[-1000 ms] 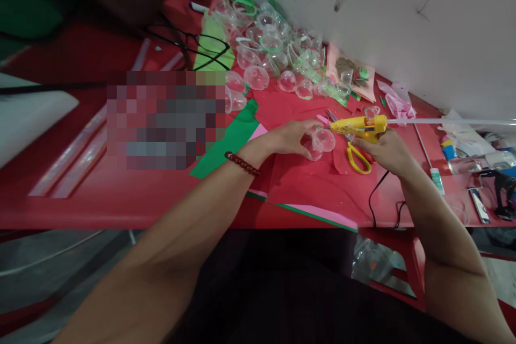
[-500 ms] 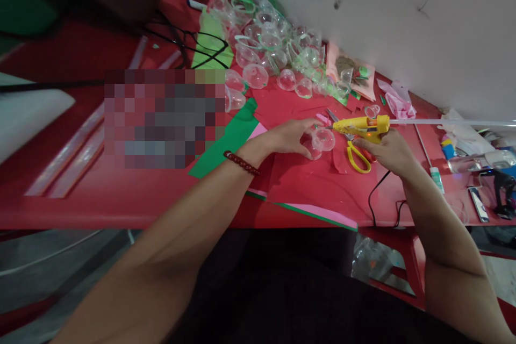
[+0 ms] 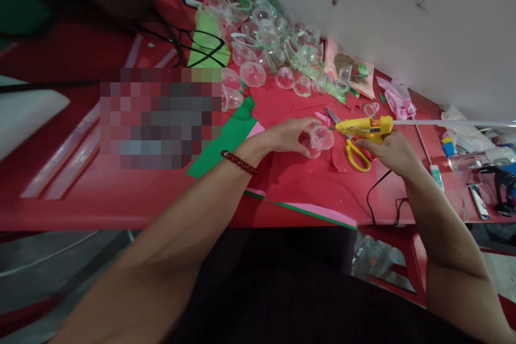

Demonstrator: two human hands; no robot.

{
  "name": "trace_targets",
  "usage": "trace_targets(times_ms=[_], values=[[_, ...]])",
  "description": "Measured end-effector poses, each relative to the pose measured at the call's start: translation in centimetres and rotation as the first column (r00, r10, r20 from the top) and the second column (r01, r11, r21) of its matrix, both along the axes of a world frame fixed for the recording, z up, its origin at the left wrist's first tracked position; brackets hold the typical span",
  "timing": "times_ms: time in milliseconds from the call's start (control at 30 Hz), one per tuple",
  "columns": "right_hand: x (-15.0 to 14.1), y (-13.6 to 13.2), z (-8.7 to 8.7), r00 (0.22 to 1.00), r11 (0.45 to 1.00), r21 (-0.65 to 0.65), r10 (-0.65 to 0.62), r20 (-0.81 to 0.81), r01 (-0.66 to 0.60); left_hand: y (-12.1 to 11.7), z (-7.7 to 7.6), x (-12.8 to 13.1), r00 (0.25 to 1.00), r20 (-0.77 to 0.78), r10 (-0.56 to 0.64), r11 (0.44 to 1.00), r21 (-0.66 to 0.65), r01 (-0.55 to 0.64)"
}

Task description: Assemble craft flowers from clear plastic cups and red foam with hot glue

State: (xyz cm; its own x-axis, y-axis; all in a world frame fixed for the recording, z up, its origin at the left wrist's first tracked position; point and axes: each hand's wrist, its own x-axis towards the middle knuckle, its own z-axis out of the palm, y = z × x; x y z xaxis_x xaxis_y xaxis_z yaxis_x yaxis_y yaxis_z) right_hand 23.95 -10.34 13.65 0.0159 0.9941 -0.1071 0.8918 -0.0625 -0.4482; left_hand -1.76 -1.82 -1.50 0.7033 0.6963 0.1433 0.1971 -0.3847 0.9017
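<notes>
yellow glue gun (image 3: 365, 126) in right hand (image 3: 389, 150), roughly level, nozzle pointing left, orange light lit, clear stick out back, clear plastic cups (image 3: 318, 141) at nozzle, held in left hand (image 3: 292, 137)

The clear plastic cups (image 3: 252, 74) look thin, smooth and glossy. The glue gun (image 3: 358, 126) is of yellow plastic. At near centre, the red paper (image 3: 306, 183) looks matt; the red tabletop (image 3: 133, 204) has a smooth, softly shiny surface. The far wall (image 3: 387, 27) looks matt.
</notes>
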Motion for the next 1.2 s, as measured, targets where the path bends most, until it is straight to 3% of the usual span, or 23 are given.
trace_targets(times_ms=[267, 667, 1200], values=[[1.0, -0.3, -0.5, 1.0, 0.998, 0.058, 0.021, -0.001, -0.021, -0.1, 0.5, -0.2, 0.999, -0.035, -0.007, 1.0, 0.021, 0.008], [1.3, -1.2, -0.5, 1.0, 1.0, 0.009, -0.024, -0.012, 0.024, 0.1, 0.6, -0.3, 0.998, -0.067, -0.007, 1.0, -0.006, 0.007], [1.4, -2.4, -1.1, 0.997, 0.999, 0.051, -0.011, -0.071, 0.014, -0.2, 1.2, -0.3, 0.998, -0.07, -0.005, 1.0, -0.028, 0.003]])
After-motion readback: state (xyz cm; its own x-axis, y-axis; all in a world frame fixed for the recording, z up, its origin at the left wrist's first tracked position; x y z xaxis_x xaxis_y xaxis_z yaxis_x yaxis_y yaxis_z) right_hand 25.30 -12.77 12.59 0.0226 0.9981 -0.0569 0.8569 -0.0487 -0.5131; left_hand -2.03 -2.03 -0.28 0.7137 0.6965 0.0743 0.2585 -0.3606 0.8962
